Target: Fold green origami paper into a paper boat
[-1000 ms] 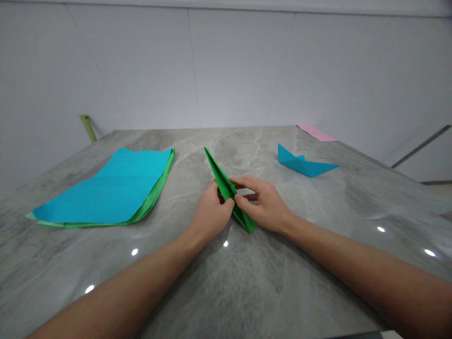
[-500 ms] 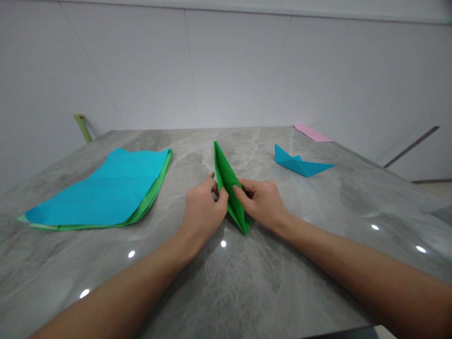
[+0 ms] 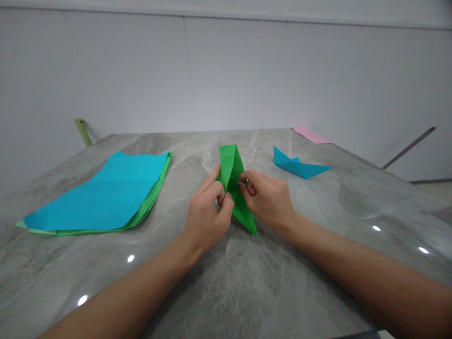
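A folded piece of green origami paper (image 3: 233, 181) stands between my hands, its far end blunt and its near tip pointing down onto the table. My left hand (image 3: 208, 212) pinches its left side between thumb and fingers. My right hand (image 3: 266, 200) grips its right side, fingertips tucked into the fold. Part of the paper's middle is hidden behind my fingers.
To the left lies a stack of blue and green paper sheets (image 3: 102, 195). A blue paper boat (image 3: 296, 164) and a pink sheet (image 3: 310, 135) lie on the far right of the grey marble table (image 3: 226, 282). A green strip (image 3: 83, 132) leans beyond the far left corner.
The green paper has opened wider at its far end, from a narrow point to a blunt shape. My fingers have shifted closer around it. The view has tilted slightly.
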The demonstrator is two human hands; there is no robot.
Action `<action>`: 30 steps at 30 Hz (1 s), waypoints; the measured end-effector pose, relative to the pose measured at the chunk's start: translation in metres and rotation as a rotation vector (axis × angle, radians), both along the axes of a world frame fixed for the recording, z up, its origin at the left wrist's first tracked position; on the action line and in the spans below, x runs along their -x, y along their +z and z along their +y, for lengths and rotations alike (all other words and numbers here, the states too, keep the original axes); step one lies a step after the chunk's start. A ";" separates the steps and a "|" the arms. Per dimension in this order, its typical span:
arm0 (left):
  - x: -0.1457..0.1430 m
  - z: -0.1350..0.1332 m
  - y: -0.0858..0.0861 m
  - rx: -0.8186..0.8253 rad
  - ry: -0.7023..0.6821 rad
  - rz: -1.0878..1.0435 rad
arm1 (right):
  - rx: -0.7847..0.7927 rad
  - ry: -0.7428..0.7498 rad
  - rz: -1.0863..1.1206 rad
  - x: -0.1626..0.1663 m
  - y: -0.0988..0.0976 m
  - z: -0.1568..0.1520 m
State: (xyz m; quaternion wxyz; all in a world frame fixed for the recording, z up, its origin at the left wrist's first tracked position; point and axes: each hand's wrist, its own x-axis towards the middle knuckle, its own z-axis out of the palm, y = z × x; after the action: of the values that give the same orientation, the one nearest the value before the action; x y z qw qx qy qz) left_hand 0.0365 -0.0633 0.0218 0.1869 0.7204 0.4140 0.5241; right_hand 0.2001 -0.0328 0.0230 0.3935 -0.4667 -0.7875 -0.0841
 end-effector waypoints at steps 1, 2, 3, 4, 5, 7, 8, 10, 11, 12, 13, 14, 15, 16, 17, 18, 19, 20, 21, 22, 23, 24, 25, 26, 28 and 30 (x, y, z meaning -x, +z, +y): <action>0.000 0.000 0.000 -0.006 -0.010 -0.002 | 0.006 0.029 -0.012 0.002 -0.001 -0.002; 0.000 0.001 0.000 -0.011 -0.013 -0.006 | 0.017 0.052 -0.011 0.003 -0.001 -0.003; 0.001 0.001 0.000 -0.014 -0.012 -0.014 | 0.032 0.073 -0.010 0.004 -0.001 -0.005; 0.001 0.002 -0.001 -0.016 -0.014 -0.024 | 0.050 0.090 -0.014 0.005 -0.001 -0.006; 0.002 0.002 -0.002 -0.017 -0.020 -0.033 | 0.070 0.101 -0.020 0.005 0.000 -0.007; 0.002 0.004 -0.003 -0.008 -0.049 -0.038 | 0.121 0.104 -0.020 0.005 0.001 -0.008; 0.002 0.005 -0.004 0.003 -0.069 -0.030 | 0.169 0.108 -0.002 0.005 0.001 -0.009; 0.003 0.008 -0.007 0.039 -0.110 -0.004 | 0.333 0.155 0.087 0.004 -0.001 -0.008; 0.004 0.010 -0.008 0.065 -0.132 0.014 | 0.444 0.194 0.158 0.004 -0.002 -0.007; 0.005 0.013 -0.010 0.091 -0.155 0.031 | 0.555 0.229 0.244 0.002 -0.004 -0.005; 0.006 0.016 -0.013 0.125 -0.176 0.041 | 0.653 0.256 0.342 0.001 -0.005 -0.003; 0.009 0.020 -0.016 0.157 -0.197 0.044 | 0.741 0.279 0.449 -0.001 -0.007 -0.001; 0.012 0.024 -0.019 0.191 -0.220 0.030 | 0.820 0.301 0.556 -0.004 -0.008 0.003; 0.015 0.028 -0.023 0.251 -0.235 -0.015 | 0.901 0.328 0.652 -0.007 -0.008 0.006; 0.018 0.031 -0.025 0.318 -0.263 -0.042 | 0.980 0.356 0.727 -0.009 -0.008 0.009; 0.021 0.033 -0.028 0.368 -0.326 -0.023 | 1.053 0.382 0.771 -0.011 -0.009 0.012; 0.024 0.035 -0.029 0.378 -0.365 -0.008 | 1.113 0.397 0.796 -0.013 -0.009 0.015; 0.026 0.036 -0.029 0.386 -0.393 0.022 | 1.155 0.394 0.811 -0.014 -0.009 0.017; 0.028 0.036 -0.028 0.374 -0.400 0.066 | 1.173 0.376 0.833 -0.015 -0.010 0.019; 0.029 0.036 -0.026 0.351 -0.393 0.114 | 1.175 0.355 0.870 -0.016 -0.010 0.020; 0.030 0.035 -0.025 0.326 -0.384 0.167 | 1.162 0.331 0.928 -0.016 -0.011 0.021; 0.030 0.035 -0.023 0.299 -0.375 0.217 | 1.138 0.311 1.000 -0.016 -0.012 0.022; 0.030 0.035 -0.021 0.274 -0.367 0.257 | 1.108 0.297 1.072 -0.016 -0.012 0.023; 0.030 0.035 -0.021 0.249 -0.359 0.280 | 1.082 0.295 1.133 -0.016 -0.011 0.023; 0.031 0.037 -0.021 0.202 -0.338 0.284 | 1.062 0.313 1.213 -0.017 -0.009 0.022; 0.031 0.040 -0.023 0.154 -0.298 0.249 | 1.107 0.360 1.241 -0.016 -0.007 0.020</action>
State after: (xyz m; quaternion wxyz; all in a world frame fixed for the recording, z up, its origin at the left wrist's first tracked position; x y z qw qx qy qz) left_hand 0.0053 -0.0234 -0.0010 0.2641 0.8165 0.3617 0.3643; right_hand 0.2164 -0.0125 0.0163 0.4764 -0.4211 -0.4187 0.6484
